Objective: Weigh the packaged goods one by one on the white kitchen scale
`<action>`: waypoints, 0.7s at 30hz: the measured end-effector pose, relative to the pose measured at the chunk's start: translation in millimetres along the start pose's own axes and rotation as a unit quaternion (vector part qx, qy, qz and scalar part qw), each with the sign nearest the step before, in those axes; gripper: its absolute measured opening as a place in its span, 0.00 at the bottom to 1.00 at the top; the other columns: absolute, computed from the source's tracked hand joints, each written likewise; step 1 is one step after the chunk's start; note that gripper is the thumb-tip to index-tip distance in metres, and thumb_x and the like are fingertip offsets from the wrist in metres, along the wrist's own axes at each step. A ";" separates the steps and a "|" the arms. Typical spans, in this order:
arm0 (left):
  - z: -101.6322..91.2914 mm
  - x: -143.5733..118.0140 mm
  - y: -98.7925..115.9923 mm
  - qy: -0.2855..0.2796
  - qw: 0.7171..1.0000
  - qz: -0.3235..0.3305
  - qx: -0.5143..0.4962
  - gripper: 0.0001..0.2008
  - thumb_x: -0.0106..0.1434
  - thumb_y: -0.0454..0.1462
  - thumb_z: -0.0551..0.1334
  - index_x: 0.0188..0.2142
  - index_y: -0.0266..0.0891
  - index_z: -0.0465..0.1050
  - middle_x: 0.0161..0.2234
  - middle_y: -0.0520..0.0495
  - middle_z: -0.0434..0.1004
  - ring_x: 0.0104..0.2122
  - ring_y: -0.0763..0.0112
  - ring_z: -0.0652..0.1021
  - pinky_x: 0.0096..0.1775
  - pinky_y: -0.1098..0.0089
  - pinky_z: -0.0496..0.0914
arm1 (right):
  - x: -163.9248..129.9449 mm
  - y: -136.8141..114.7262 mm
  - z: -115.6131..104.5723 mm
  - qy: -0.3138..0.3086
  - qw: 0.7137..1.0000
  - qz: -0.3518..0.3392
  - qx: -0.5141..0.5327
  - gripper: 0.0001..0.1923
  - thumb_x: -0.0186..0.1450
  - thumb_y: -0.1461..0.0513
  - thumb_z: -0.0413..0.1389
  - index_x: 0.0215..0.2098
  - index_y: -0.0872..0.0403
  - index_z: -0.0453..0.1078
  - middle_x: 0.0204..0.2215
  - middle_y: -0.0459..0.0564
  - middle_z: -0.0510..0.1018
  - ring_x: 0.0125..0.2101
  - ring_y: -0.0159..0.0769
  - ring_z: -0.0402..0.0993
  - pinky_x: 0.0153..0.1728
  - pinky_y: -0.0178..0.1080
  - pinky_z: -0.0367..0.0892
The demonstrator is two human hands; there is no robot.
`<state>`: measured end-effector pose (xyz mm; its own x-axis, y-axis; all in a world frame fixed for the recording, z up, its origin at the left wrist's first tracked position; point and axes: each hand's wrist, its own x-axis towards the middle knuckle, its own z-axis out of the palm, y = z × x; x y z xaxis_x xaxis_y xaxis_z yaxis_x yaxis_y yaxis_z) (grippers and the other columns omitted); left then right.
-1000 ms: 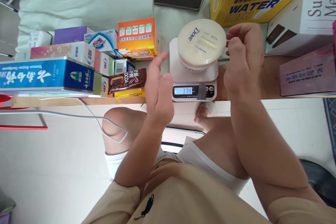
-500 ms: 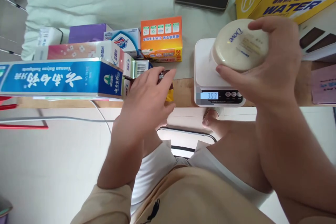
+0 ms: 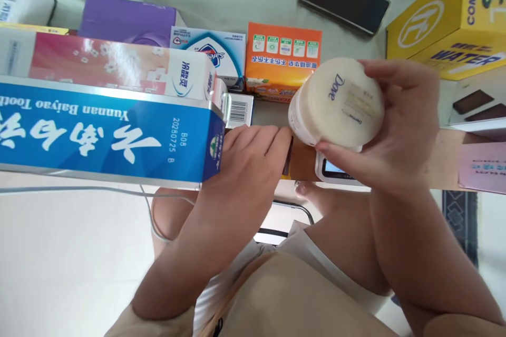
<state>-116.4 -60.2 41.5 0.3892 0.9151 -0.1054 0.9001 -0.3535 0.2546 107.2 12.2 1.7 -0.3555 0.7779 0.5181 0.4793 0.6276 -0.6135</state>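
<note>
My right hand point(image 3: 403, 121) grips a cream-coloured Dove jar point(image 3: 356, 102) by its side, thumb below and fingers above. The jar is tilted, with its lid facing me, over the left part of a white digital scale point(image 3: 321, 166). The scale is mostly covered by jar and hand, and its reading is hidden. My left hand point(image 3: 253, 168) lies over a brown packet with a yellow edge point(image 3: 289, 160), fingers closed together and the thumb out of sight. Left of that hand is a blue Yunnan Baiyao toothpaste box point(image 3: 98, 134).
Behind stand a pink-and-white box point(image 3: 110, 66), a purple box point(image 3: 126, 21), a Safeguard box point(image 3: 209, 50) and an orange box point(image 3: 282, 55). A phone point(image 3: 343, 2) lies on the green cloth. To the right are a yellow carton point(image 3: 446, 21) and a pink box point(image 3: 482, 166).
My right hand has moved the Dove jar left and tilted it across the scale's left side. My left hand's fingers have drawn together over the brown packet. The view has shifted left and closer.
</note>
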 end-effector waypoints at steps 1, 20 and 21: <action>-0.8 -1.2 -0.5 0.006 1.000 0.004 0.002 0.18 0.68 0.30 0.60 0.56 0.39 0.68 0.48 0.42 0.77 0.51 0.49 0.77 0.53 0.48 0.74 | -1.0 0.2 1.4 -0.008 1.000 0.003 0.004 0.40 0.60 0.45 0.67 0.66 0.44 0.62 0.58 0.55 0.71 0.60 0.55 0.73 0.60 0.62 0.71; 2.7 -13.9 -3.7 0.011 1.000 -0.011 -0.017 0.18 0.70 0.31 0.58 0.58 0.42 0.61 0.57 0.37 0.74 0.60 0.47 0.76 0.56 0.48 0.74 | -4.2 -8.2 12.0 -0.119 0.981 0.046 -0.144 0.35 0.63 0.43 0.65 0.63 0.43 0.61 0.65 0.59 0.68 0.69 0.57 0.65 0.63 0.62 0.72; 3.5 -14.0 -4.6 0.010 0.999 -0.020 -0.027 0.17 0.69 0.31 0.59 0.56 0.43 0.61 0.57 0.38 0.73 0.59 0.48 0.76 0.55 0.50 0.74 | -3.8 -9.0 8.7 -0.137 0.978 0.058 -0.146 0.35 0.62 0.45 0.66 0.63 0.43 0.62 0.66 0.58 0.66 0.69 0.58 0.64 0.62 0.61 0.74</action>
<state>-125.3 -72.0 38.5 0.3479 0.9324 -0.0983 0.9031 -0.3051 0.3022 97.3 3.9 0.1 -0.4676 0.8474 0.2516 0.7237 0.5304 -0.4416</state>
